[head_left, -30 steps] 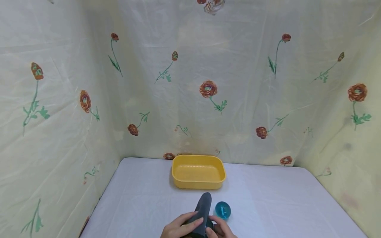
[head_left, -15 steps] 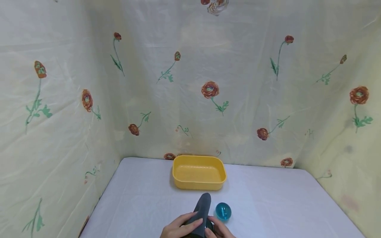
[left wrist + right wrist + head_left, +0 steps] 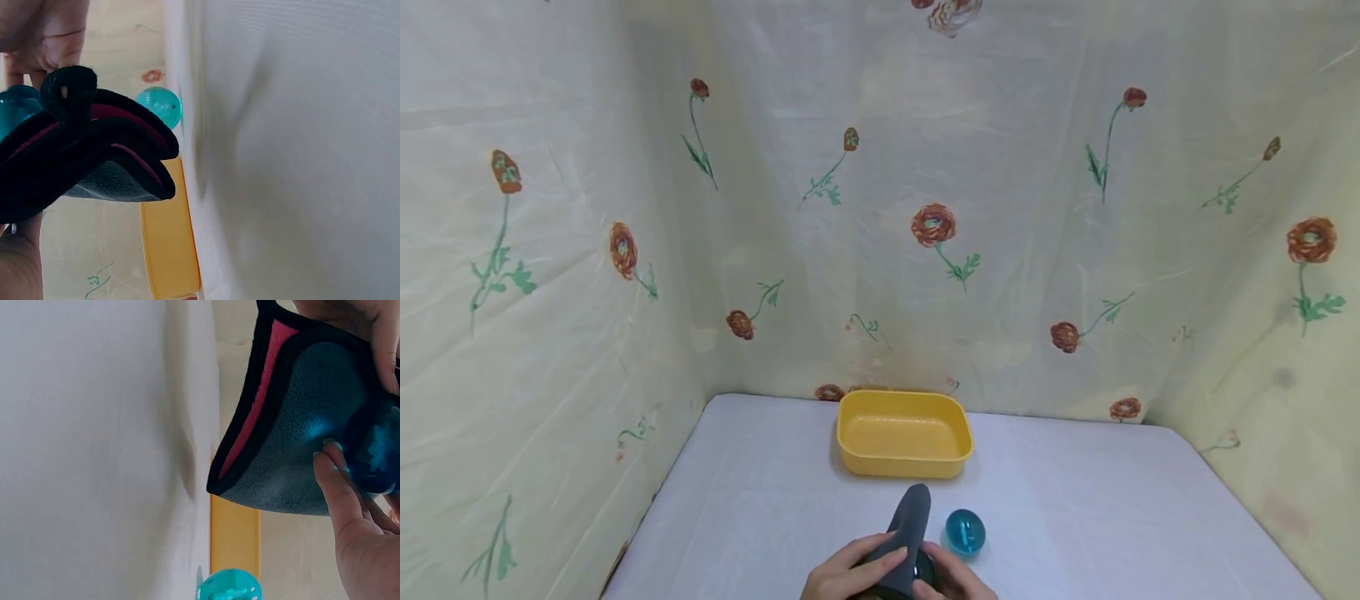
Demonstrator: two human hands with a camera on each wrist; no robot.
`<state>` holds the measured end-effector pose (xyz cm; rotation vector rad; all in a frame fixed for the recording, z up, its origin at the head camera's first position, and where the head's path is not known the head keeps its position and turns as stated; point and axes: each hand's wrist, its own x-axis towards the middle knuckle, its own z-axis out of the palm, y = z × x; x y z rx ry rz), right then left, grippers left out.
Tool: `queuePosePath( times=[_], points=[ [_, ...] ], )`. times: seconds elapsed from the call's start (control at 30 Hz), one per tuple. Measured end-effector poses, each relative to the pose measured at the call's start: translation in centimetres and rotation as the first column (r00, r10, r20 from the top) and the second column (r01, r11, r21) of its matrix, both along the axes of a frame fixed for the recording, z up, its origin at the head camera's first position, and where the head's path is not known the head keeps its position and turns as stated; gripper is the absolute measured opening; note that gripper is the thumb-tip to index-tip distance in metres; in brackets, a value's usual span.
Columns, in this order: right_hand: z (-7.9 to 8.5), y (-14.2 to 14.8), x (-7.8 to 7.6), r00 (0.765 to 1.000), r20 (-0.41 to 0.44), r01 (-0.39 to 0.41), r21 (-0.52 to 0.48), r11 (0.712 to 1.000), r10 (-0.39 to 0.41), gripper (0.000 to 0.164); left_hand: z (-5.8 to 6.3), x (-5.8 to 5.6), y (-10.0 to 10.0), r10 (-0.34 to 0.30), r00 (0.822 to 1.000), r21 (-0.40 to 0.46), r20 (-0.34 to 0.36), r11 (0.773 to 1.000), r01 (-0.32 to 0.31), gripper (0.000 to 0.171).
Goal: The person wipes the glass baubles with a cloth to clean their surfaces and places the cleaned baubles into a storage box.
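My left hand [image 3: 850,571] grips a folded cloth [image 3: 904,533], grey outside with pink lining and black edging. A black hanging loop [image 3: 69,94] sticks out from it in the left wrist view. My right hand [image 3: 958,575] holds a clear blue ball [image 3: 375,456] against the grey face of the cloth, with the fingertips [image 3: 328,456] beside the ball. Part of this ball is hidden by the cloth and fingers in the head view. A second teal transparent ball [image 3: 965,532] rests on the table just ahead of my right hand.
A yellow rectangular tub [image 3: 904,468] stands beyond the hands, near the far edge of the white-covered table [image 3: 1075,500]. Flower-printed sheeting [image 3: 1000,167] hangs behind the table and on both sides.
The head view has shifted slightly. Both hands keep hold of the cloth and the ball, with only small movements of the right fingers; slightly more of the held ball shows.
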<state>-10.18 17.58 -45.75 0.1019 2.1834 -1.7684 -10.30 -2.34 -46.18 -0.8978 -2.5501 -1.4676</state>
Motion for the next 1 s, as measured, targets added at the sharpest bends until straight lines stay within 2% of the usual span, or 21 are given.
queuePosePath(
  times=[0.17, 0.37, 0.57, 0.77, 1.0],
  points=[
    [0.1, -0.4, 0.2, 0.997, -0.056, 0.055, 0.018, 0.998, -0.054, 0.092, -0.1, -0.1, -0.1, 0.014, 1.0, 0.012, -0.022, 1.0, -0.014, 0.045],
    [0.4, -0.6, 0.0, 0.991, -0.12, 0.074, 0.079, 0.994, -0.065, 0.083, -0.2, -0.6, -0.4, 0.021, 0.998, 0.066, -0.058, 0.998, -0.017, 0.039],
    [1.0, -0.8, -0.2, 0.978, -0.181, 0.127, 0.096, 0.987, -0.109, 0.072, -0.2, -0.8, -0.9, 0.062, 0.989, 0.036, -0.136, 0.998, -0.058, 0.047],
    [0.3, -0.8, -0.6, 0.966, -0.19, 0.201, 0.127, 0.971, -0.175, 0.076, 0.5, -1.0, -1.5, 0.118, 0.974, -0.009, -0.193, 0.993, -0.122, 0.051],
    [0.6, -0.7, -1.0, 0.946, -0.208, 0.29, 0.195, 0.937, -0.25, 0.074, 1.2, -1.6, -2.0, 0.128, 0.983, -0.071, -0.13, 0.988, -0.138, 0.054]
  ],
)
